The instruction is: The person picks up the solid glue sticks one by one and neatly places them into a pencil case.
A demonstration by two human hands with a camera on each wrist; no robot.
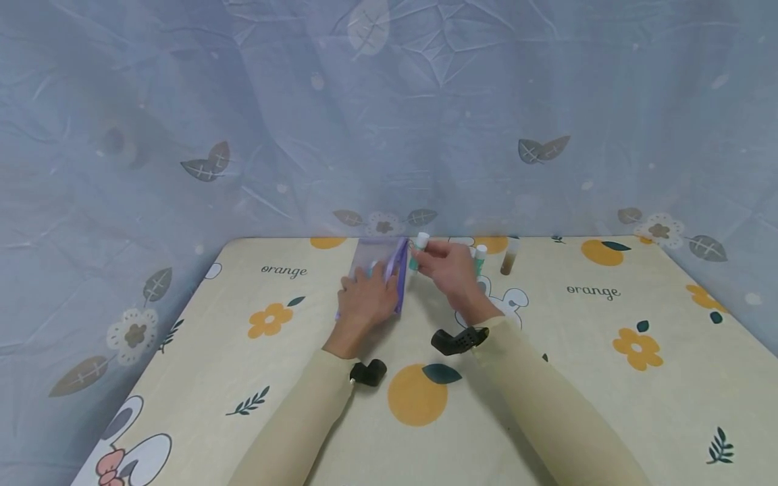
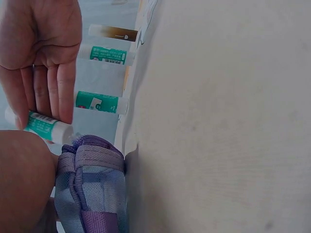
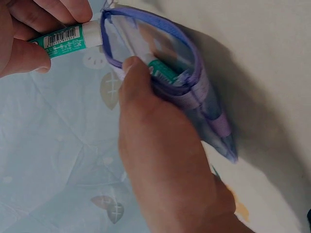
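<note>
My left hand (image 1: 367, 297) lies over a purple-edged mesh zip pouch (image 3: 218, 124) and grips its rim, the thumb at the mouth. The pouch's mouth gapes toward the right. Inside it a green glue stick (image 3: 164, 71) shows through the opening. My right hand (image 1: 448, 270) pinches another green glue stick with white ends (image 3: 63, 41) between thumb and fingers. The white end of that stick is right beside the pouch's mouth, at its far corner.
Right of the right hand, two green glue sticks (image 2: 97, 102) (image 2: 109, 55) stand upright, and past them a brown-and-clear tube (image 1: 509, 258). A patterned cloth (image 1: 523, 418) covers the table. Behind its far edge hangs a blue-grey curtain (image 1: 389, 135).
</note>
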